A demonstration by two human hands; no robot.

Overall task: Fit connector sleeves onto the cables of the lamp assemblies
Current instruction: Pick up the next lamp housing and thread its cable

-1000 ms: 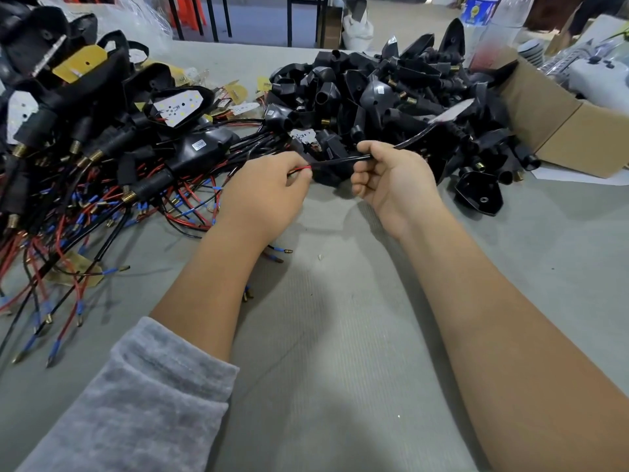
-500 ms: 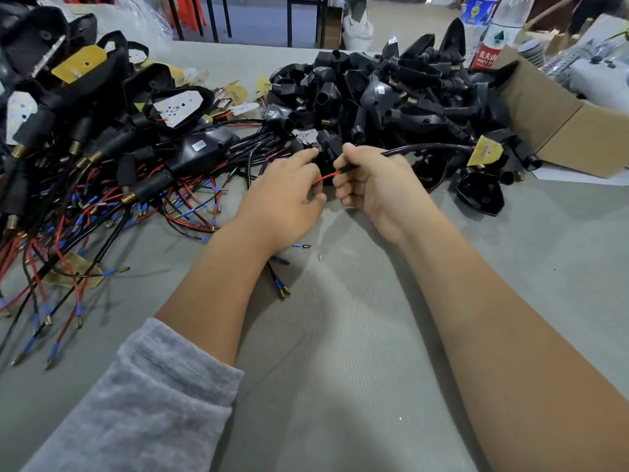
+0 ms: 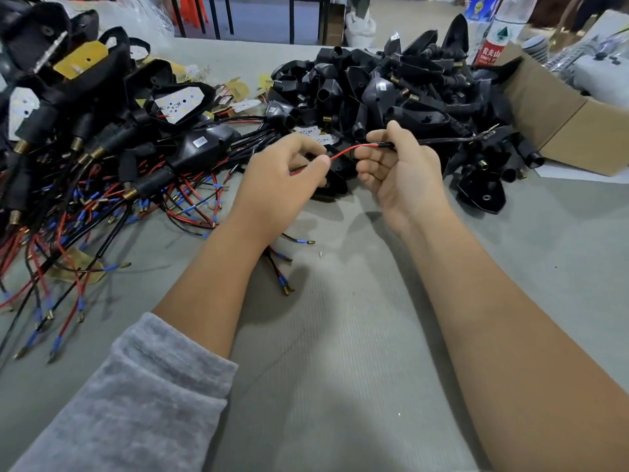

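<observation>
A thin red wire (image 3: 343,152) stretches between my two hands above the grey table. My left hand (image 3: 282,185) pinches its near end between thumb and curled fingers. My right hand (image 3: 401,165) grips the black sheathed cable (image 3: 442,140) where the red wire comes out; the cable runs right into a heap of black lamp housings (image 3: 391,93). To the left lies a pile of lamp assemblies (image 3: 102,137) with red and black leads tipped in blue sleeves (image 3: 190,208). Whether a sleeve sits in my left fingers is hidden.
A cardboard box (image 3: 565,114) stands at the right behind the housing heap. Water bottles (image 3: 493,39) stand at the back right. Loose sleeved wire ends (image 3: 284,284) lie on the grey table (image 3: 340,369) under my left wrist.
My hands have drawn apart, so more red wire shows between them. My right hand has moved right and turned palm up along the black cable.
</observation>
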